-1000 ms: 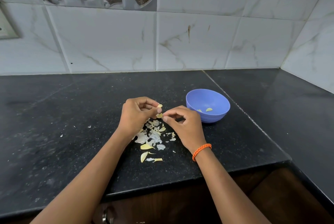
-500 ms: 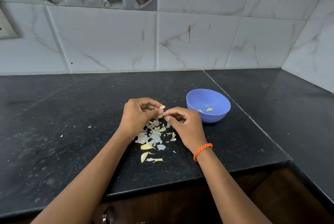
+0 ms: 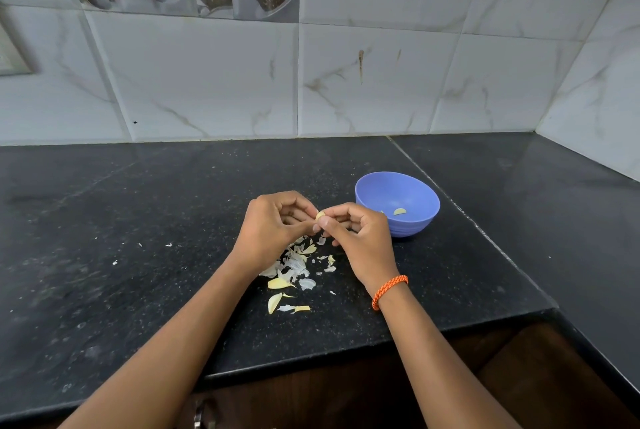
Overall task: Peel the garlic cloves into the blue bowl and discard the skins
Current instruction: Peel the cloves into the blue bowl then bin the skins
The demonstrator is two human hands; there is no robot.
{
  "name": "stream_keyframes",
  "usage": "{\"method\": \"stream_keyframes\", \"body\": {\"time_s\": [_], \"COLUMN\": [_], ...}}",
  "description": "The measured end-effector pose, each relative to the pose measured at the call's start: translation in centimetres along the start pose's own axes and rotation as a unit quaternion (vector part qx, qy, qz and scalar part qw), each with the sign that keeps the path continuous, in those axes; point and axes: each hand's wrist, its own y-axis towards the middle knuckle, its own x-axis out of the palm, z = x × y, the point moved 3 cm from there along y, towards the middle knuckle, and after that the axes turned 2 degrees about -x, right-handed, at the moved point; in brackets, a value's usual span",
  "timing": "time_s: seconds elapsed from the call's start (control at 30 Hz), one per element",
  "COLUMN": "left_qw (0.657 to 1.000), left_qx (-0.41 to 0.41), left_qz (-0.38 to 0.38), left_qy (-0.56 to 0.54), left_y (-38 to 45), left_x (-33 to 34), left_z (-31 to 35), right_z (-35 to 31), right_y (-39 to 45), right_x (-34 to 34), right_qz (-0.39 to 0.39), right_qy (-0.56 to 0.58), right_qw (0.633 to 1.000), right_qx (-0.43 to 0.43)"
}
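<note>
Both hands pinch garlic clove (image 3: 320,215) beside blue bowl (image 3: 415,221)

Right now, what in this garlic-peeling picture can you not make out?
- The garlic clove, head view: pinched between both hands; the fingertips hide most of it, so how much skin remains is unclear.
- Blue bowl: its near wall hides part of the floor; only one peeled clove shows plainly.
- Skins under the left hand: partly covered by the wrist.
- Right hand: its palm side faces away.
</note>
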Motion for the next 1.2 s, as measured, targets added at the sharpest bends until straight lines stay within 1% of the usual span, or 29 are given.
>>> {"method": "stream_keyframes", "body": {"time_s": [0.13, 0.27, 0.5, 0.7, 0.9, 1.03, 1.2], "left_qw": [0.999, 0.998, 0.994, 0.982, 0.962, 0.96, 0.954], "left_qx": [0.009, 0.027, 0.049, 0.082, 0.11, 0.111, 0.113], "left_qz": [-0.008, 0.016, 0.032, 0.057, 0.072, 0.065, 0.075], "left_qy": [0.029, 0.052, 0.089, 0.159, 0.238, 0.248, 0.268], "left_y": [-0.1, -0.2, -0.3, -0.3, -0.8, -0.8, -0.9], "left_x": [0.2, -0.1, 0.3, 0.2, 0.7, 0.8, 0.9], "left_z": [0.1, 0.2, -0.2, -0.2, 0.6, 0.8, 1.0], "right_z": [0.1, 0.3, 0.1, -0.1, -0.3, -0.3, -0.4], "right_y": [0.0, 0.1, -0.1, -0.1, -0.2, -0.1, -0.2], "right_x": [-0.3, -0.3, 0.0, 0.2, 0.1, 0.1, 0.4], "right_qz": [0.016, 0.008, 0.029, 0.028, 0.048, 0.044, 0.036], "right_qy": [-0.003, 0.018, 0.013, 0.002, -0.038, -0.055, -0.076], "right_qw": [1.0, 1.0, 0.999, 0.999, 0.998, 0.997, 0.995], "right_qx": [-0.004, -0.002, -0.012, -0.016, -0.034, -0.039, -0.058]}}
